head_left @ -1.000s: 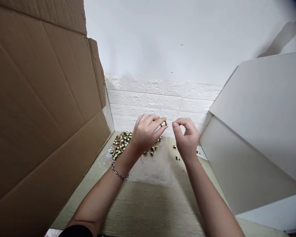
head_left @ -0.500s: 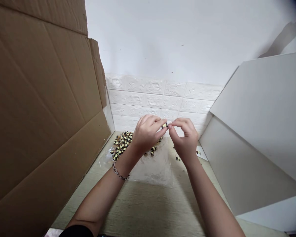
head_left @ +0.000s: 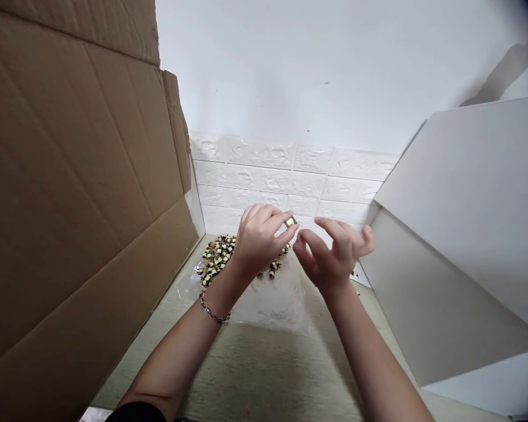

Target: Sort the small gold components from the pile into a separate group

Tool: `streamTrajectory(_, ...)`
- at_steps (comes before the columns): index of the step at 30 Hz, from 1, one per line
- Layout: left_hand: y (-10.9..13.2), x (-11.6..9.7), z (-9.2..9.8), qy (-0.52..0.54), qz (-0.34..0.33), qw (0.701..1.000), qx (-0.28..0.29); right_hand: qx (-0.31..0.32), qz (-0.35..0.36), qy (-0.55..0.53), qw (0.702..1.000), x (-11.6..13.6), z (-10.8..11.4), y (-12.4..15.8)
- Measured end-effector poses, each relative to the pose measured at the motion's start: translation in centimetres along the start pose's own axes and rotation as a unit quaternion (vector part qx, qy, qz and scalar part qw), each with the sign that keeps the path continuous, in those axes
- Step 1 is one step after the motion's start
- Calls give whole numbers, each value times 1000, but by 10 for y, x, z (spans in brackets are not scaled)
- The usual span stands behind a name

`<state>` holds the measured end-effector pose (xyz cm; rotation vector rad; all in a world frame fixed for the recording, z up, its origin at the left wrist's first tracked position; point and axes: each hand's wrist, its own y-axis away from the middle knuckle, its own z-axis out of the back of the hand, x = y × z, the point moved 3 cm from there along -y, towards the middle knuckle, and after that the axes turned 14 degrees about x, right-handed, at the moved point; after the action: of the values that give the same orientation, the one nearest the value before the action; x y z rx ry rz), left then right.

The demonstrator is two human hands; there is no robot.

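Small yellow-and-black part (head_left: pixel 290 223) held in the air between your two hands. Note the main hazard: the part sits only at the tips of the thumb and forefinger of your left hand (head_left: pixel 259 237), so a slight loosening or a sideways knock would probably let it drop. The likely cause of such a knock is your right hand (head_left: pixel 333 258), whose nearest digits lie just beside the part. Your left fingers are closed in a pinch on it, one tip along its upper edge and one along its lower. On your right, the digits nearest the part are drawn close together while the others fan outward; you cannot tell here whether they pinch something thin, and no item shows in them. Below your fingers a clear plastic sheet (head_left: pixel 268 308) lies on the surface (head_left: pixel 246 363); a part dropped there could get lost among its like, since a pile of similar parts (head_left: pixel 217 255) is heaped to the left of your left fingers, partly behind that hand. Right of your right fingers, a white card (head_left: pixel 364 279) lies beside the panel. Beyond all your fingertips stands the white brick-patterned wall (head_left: pixel 264 176).
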<state>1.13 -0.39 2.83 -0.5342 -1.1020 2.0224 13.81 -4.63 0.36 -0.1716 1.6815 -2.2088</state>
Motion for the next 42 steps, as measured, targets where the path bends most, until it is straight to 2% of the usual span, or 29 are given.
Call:
streamTrajectory(4,0,-1,3,-3,6,1000,-10,-11,9,32,999,3,4,0)
streamTrajectory(7,-1,-2,5,-2,8,1000,-18,-25,-11,46,999,3,7,-4)
streamTrajectory(12,-1,-2,8,18,28,999,-33,-3,-35,18,999,1,10,-6)
streamTrajectory(15,-1,-2,10,29,38,998,-36,-10,-15,22,1000,3,13,-7)
streamTrajectory(19,-1,-4,10,25,41,999,-17,-57,32,102,993,11,18,-8)
streamTrajectory(23,-1,-4,8,2,43,999,8,-57,34,131,989,16,18,-12)
streamTrajectory(26,0,-5,7,-31,22,999,17,-40,-19,93,995,14,18,-16)
streamTrajectory(31,1,-7,6,-63,-26,998,16,32,-184,-14,982,2,21,-25)
streamTrajectory(34,1,-9,6,-59,-42,997,7,60,-213,-58,974,-4,24,-27)
streamTrajectory(42,1,-10,9,-19,-57,998,-23,69,-233,-162,956,-14,23,-26)
